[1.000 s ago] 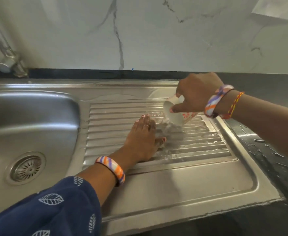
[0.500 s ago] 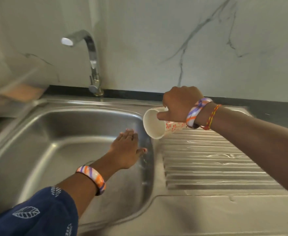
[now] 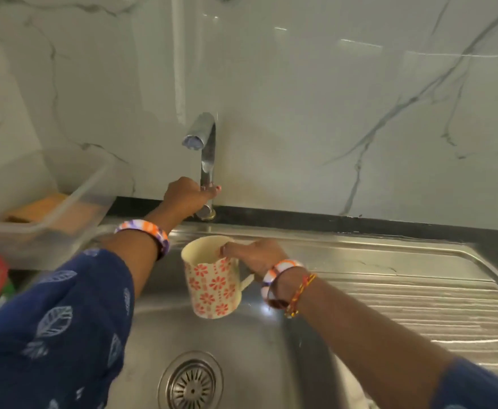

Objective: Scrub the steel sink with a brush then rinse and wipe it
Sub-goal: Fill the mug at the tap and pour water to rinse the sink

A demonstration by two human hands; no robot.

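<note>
The steel sink [image 3: 271,349] is set into the worktop, its basin taking up the near middle of the view. The metal is brushed and shiny, with a bright glare spot on the right wall of the basin. A round slotted drain [image 3: 191,385] sits in the basin floor at the near edge. To the right the ribbed draining board [image 3: 424,308] glistens with streaks of water. A chrome tap [image 3: 205,152] rises from the back edge of the sink, its spout bent toward the viewer over the basin.

The left hand [image 3: 187,197] reaches to the back edge with the arm stretched out, fingers wrapped around the lower stem of the tap. A striped orange, white and purple bangle [image 3: 146,234] circles that wrist above a dark blue sleeve [image 3: 56,320] with pale leaf prints.

The right hand [image 3: 253,256] grips a cream mug [image 3: 212,278] printed with red flowers, fingers curled over its rim and handle side. It holds the mug upright above the basin, below and in front of the spout. A matching bangle and a red and yellow thread sit on that wrist.

At the left end of the worktop a clear plastic tub [image 3: 47,211] holds something orange-brown, blurred. No writing can be read anywhere.
</note>
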